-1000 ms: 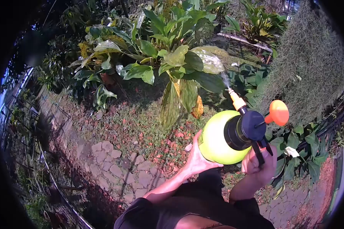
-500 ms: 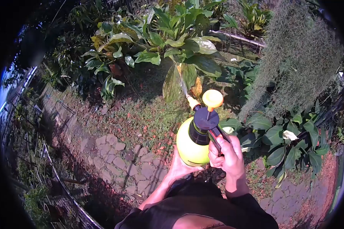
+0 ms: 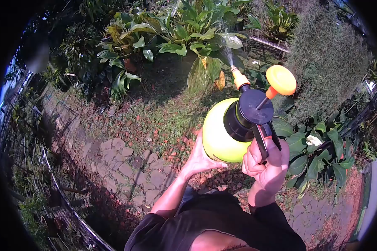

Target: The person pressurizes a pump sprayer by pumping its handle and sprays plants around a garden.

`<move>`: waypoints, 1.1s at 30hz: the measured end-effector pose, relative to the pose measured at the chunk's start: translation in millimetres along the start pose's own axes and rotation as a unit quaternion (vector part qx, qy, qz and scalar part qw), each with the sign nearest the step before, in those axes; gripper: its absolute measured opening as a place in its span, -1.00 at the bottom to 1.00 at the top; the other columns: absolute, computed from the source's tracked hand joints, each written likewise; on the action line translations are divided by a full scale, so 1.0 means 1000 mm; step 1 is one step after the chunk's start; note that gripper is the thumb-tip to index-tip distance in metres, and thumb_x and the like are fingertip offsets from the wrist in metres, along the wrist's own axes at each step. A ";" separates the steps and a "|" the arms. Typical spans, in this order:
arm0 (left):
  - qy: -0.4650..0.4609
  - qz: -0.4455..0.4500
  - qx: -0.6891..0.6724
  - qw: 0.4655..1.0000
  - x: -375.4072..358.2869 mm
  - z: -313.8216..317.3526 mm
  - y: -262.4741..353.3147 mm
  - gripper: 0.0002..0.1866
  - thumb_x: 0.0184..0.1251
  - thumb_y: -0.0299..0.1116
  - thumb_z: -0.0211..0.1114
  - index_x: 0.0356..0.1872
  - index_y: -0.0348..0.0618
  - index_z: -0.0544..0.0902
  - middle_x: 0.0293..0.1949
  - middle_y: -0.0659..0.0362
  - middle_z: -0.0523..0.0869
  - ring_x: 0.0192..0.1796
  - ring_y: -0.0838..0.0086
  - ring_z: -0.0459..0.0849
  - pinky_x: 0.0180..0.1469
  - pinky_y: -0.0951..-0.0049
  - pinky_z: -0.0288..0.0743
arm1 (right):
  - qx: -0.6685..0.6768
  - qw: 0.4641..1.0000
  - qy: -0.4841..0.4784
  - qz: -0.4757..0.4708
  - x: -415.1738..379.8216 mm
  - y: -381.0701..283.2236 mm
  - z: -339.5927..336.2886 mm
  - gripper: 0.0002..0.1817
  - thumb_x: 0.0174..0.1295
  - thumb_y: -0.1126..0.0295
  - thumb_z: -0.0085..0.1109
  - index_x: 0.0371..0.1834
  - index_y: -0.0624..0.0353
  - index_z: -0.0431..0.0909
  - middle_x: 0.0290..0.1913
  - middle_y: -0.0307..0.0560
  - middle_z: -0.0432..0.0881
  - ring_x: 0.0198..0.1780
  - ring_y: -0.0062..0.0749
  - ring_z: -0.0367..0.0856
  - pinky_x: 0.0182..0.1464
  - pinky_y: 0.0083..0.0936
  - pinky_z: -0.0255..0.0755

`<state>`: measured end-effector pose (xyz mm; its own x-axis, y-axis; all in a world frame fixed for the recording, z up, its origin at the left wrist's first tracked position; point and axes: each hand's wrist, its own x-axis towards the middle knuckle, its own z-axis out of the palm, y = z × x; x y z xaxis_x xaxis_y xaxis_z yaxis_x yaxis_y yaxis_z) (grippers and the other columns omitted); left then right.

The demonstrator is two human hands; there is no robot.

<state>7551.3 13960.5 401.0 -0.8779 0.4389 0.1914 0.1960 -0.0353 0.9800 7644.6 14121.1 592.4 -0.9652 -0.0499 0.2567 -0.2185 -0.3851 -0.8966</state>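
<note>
I hold a yellow-green pump sprayer bottle (image 3: 220, 133) with a black cap, an orange pump knob (image 3: 281, 79) and an orange nozzle (image 3: 239, 78). My left hand (image 3: 199, 158) cups the bottle from below, palm against its underside. My right hand (image 3: 267, 165) grips the black handle and trigger. The nozzle points up and away at a broad-leaved plant (image 3: 197, 37), and a fine mist leaves its tip.
A stone paving path (image 3: 130, 167) runs across the ground below the bottle, with reddish leaf litter beside it. Leafy plants with a white flower (image 3: 314, 142) stand at right, under a hanging grey-green mass (image 3: 331, 58). A dark fence edge (image 3: 58, 192) borders the left.
The bottle has risen and shifted right, closer to the camera. The nozzle now aims higher at the plant's upper leaves, and both hands moved with it.
</note>
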 end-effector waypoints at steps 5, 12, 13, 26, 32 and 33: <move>-0.040 -0.021 -0.061 0.997 -0.020 -0.042 -0.025 0.27 -0.45 -0.29 0.77 0.39 -0.23 0.09 0.26 0.04 0.41 0.29 0.32 0.45 0.32 0.22 0.39 | -0.053 0.998 -0.021 0.008 0.011 0.046 0.047 -0.55 0.50 0.15 -0.20 -0.51 0.24 0.30 -0.73 -0.34 0.17 -0.74 -0.69 0.09 -0.67 -0.65 -0.01; -0.032 -0.061 -0.085 0.994 -0.044 -0.168 -0.041 0.04 -0.32 -0.40 0.72 0.30 -0.26 0.28 0.15 0.07 0.55 0.17 0.37 0.58 0.23 0.27 0.50 | -0.013 1.000 -0.016 0.012 0.034 0.124 0.129 -0.57 0.53 0.19 -0.30 -0.40 0.29 0.36 -0.72 -0.26 0.28 -0.72 -0.63 0.20 -0.63 -0.60 0.23; -0.027 -0.072 -0.094 0.993 -0.045 -0.184 -0.036 0.03 -0.31 -0.40 0.72 0.29 -0.26 0.29 0.15 0.07 0.56 0.16 0.37 0.58 0.23 0.27 0.50 | 0.003 0.999 -0.028 0.028 0.039 0.133 0.139 -0.58 0.53 0.21 -0.30 -0.36 0.31 0.40 -0.69 -0.20 0.36 -0.69 -0.56 0.33 -0.55 -0.56 0.37; -0.134 -0.097 -0.091 0.982 -0.041 -0.291 -0.097 0.34 -0.43 -0.35 0.76 0.44 -0.18 -0.02 0.36 0.05 0.24 0.43 0.29 0.22 0.44 0.19 0.18 | -0.026 0.996 0.052 0.068 0.069 0.220 0.221 -0.56 0.53 0.17 -0.25 -0.48 0.24 0.35 -0.68 -0.28 0.26 -0.69 -0.65 0.19 -0.61 -0.61 0.12; -0.198 -0.044 -0.064 0.977 0.006 -0.272 -0.087 0.40 -0.45 -0.38 0.75 0.50 -0.18 -0.06 0.43 0.04 0.16 0.48 0.29 0.14 0.50 0.22 0.05 | -0.160 0.978 0.099 -0.089 0.072 0.205 0.226 -0.53 0.49 0.10 -0.18 -0.51 0.23 0.34 -0.71 -0.26 0.27 -0.71 -0.62 0.21 -0.63 -0.60 0.14; -0.198 -0.036 -0.067 0.977 0.010 -0.271 -0.084 0.33 -0.41 -0.39 0.74 0.47 -0.18 -0.01 0.40 0.05 0.21 0.45 0.32 0.19 0.47 0.23 0.09 | -0.174 0.972 0.110 -0.113 0.073 0.204 0.226 -0.52 0.48 0.10 -0.17 -0.52 0.23 0.34 -0.71 -0.26 0.27 -0.72 -0.62 0.21 -0.63 -0.61 0.14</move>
<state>7407.3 13724.8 335.5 -0.6442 0.7566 0.1120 0.0579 -0.0978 0.9935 7562.2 13830.2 509.7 -0.8862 0.2130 0.4115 -0.4261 -0.0259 -0.9043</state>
